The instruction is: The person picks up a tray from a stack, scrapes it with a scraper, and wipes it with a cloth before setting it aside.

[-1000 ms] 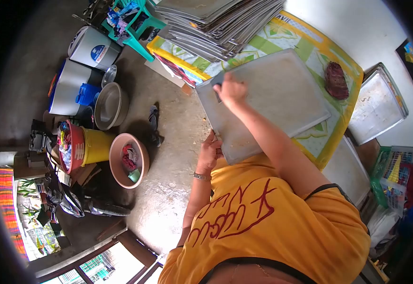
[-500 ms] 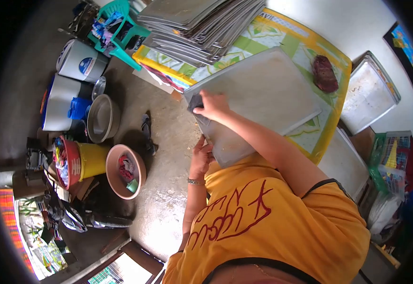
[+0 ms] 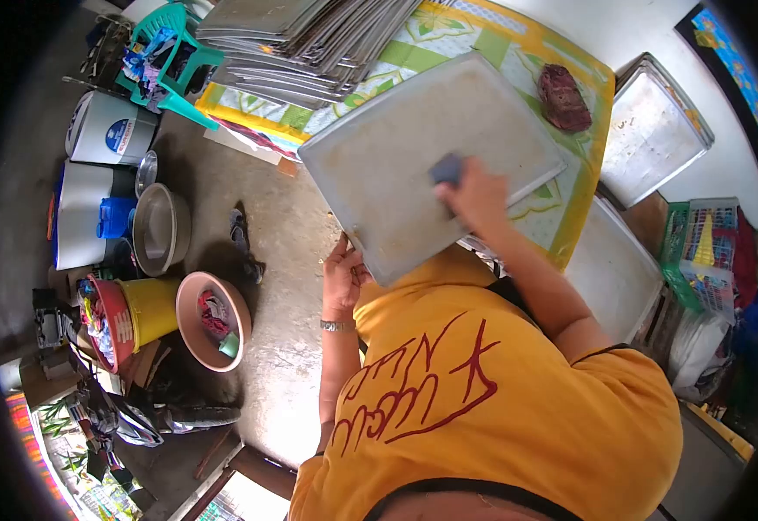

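A flat grey metal baking tray (image 3: 396, 130) lies tilted across the near side of the table, its near corner jutting over the edge towards my body. My left hand (image 3: 344, 278) grips that corner from the side, fingers partly hidden beneath the rim. Pressed to the tray's face near its right part is a dark grey pad (image 3: 448, 170), held in my right hand (image 3: 478, 201); motion blurs both. Faint brownish stains mark the metal. Beyond the tray, a maroon, loaf-shaped bundle (image 3: 563, 98) rests on the patterned tablecloth (image 3: 509, 54).
A tall stack of similar trays (image 3: 301, 48) stands at the table's far left. More trays (image 3: 652, 130) lean against the right wall. On the floor to the left are a pink basin (image 3: 190, 317), a yellow bucket (image 3: 151, 308), a grey basin (image 3: 149, 230) and a green chair (image 3: 184, 104).
My right hand has swept the pad from the tray's left edge rightwards to its right part. The left hand keeps its grip on the corner. The whole view has shifted slightly.
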`<state>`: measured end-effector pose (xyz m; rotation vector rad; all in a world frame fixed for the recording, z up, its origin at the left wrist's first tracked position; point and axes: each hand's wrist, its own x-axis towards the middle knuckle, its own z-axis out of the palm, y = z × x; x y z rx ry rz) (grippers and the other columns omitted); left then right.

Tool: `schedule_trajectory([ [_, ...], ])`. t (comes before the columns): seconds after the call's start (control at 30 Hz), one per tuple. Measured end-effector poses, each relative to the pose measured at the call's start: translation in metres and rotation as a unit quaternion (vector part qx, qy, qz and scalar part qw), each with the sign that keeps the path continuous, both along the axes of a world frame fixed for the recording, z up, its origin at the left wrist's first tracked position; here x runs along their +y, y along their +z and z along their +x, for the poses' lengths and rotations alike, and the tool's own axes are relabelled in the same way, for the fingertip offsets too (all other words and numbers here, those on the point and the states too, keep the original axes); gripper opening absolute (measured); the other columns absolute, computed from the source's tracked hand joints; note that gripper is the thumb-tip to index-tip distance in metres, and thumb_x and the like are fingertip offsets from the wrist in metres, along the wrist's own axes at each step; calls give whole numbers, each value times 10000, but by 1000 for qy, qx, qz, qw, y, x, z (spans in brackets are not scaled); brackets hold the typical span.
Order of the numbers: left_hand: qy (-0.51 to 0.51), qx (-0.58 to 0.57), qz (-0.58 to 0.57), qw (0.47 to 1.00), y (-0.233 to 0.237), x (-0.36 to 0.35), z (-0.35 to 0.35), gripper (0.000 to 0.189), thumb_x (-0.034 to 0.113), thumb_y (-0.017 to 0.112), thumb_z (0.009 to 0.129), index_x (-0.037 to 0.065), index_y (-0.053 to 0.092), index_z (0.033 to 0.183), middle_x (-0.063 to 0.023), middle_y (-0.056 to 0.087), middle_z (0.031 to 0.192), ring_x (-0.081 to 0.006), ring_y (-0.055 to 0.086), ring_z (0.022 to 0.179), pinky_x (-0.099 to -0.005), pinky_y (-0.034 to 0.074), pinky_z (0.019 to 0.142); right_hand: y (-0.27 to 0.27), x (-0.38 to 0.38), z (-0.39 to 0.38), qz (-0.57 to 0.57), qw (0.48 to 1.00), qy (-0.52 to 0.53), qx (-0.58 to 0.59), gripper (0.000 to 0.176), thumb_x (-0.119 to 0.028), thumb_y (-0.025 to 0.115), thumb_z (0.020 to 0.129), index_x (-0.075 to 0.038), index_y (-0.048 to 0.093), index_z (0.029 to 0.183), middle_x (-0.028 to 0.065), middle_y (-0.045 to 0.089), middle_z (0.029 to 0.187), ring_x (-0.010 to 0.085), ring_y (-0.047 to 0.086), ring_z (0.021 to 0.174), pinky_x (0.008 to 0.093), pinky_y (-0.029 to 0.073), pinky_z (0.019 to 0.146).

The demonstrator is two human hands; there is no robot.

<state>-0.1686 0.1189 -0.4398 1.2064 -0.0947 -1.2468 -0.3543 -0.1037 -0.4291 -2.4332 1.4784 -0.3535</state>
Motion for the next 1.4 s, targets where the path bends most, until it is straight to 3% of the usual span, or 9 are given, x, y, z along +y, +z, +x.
schedule_trajectory([
  [0.07, 1, 1, 6, 1000, 3, 0, -3, 619, -4, 459, 909, 8, 236, 1486, -91, 659, 898, -158, 668, 657, -279, 585, 540, 15, 44, 28, 21, 993, 115, -3, 515, -462, 702, 766, -61, 550, 1053, 142, 640, 991, 342, 641, 852, 503, 408, 795],
  [0.3, 0, -4, 4, 1000, -4, 1, 1, 595, 0, 449, 916, 19, 265, 1481, -74, 662, 888, -145, 654, 631, -255, 557, 517, 16, -44, -28, 24, 992, -122, 1, 508, -464, 692, 768, -54, 550, 1032, 126, 644, 926, 337, 639, 813, 518, 416, 751],
  [0.43, 6, -12, 19, 1000, -1, 0, -3, 593, 13, 460, 917, 45, 283, 1483, -67, 663, 886, -138, 649, 622, -253, 549, 509, -8, 62, 36, -27, 993, 112, -35, 533, -481, 708, 758, -58, 540, 1034, 143, 656, 963, 332, 654, 774, 514, 415, 741],
  [0.5, 10, -11, 27, 1000, -6, 3, -1, 600, 9, 461, 916, 56, 281, 1487, -68, 665, 892, -138, 649, 617, -250, 548, 507, -1, 60, 38, -16, 993, 115, -36, 532, -471, 716, 756, -57, 533, 1035, 145, 655, 960, 334, 653, 758, 508, 420, 752],
  [0.63, -4, 26, -15, 1000, -7, 10, 3, 543, 156, 464, 949, 63, 322, 1464, -93, 667, 938, -166, 657, 673, -290, 556, 550, 17, 6, 12, 32, 999, -34, 6, 535, -454, 723, 755, -51, 531, 1050, 147, 655, 952, 337, 654, 755, 496, 437, 791],
  [0.9, 34, 110, -51, 992, -22, 21, 23, 576, 527, 376, 985, 124, 377, 1396, -138, 611, 1041, -234, 619, 723, -338, 524, 631, 3, 101, 109, 117, 970, 184, -109, 578, -452, 693, 808, -6, 504, 1123, 184, 630, 1017, 377, 642, 895, 487, 486, 789],
  [1.07, 138, 38, -13, 990, 5, 26, 30, 730, 584, 379, 969, 128, 159, 1494, -216, 588, 1126, -284, 632, 819, -395, 528, 741, 53, 45, 124, 178, 963, 77, -186, 557, -420, 674, 832, 0, 469, 1134, 203, 659, 929, 388, 650, 891, 488, 503, 750],
  [1.23, 155, 45, -26, 987, -2, 30, 31, 766, 585, 410, 961, 140, 116, 1511, -219, 579, 1154, -288, 632, 862, -397, 525, 762, 21, -23, 86, 151, 985, -21, -84, 678, -404, 754, 763, 1, 423, 1195, 192, 617, 1099, 386, 645, 941, 487, 516, 761],
  [1.4, 158, 33, -6, 987, 4, 27, 27, 766, 585, 401, 964, 145, 103, 1516, -237, 530, 1230, -309, 618, 932, -414, 518, 803, 6, 71, 142, 178, 976, 117, -42, 706, -374, 769, 746, 29, 404, 1198, 218, 612, 1095, 384, 643, 954, 465, 521, 804],
])
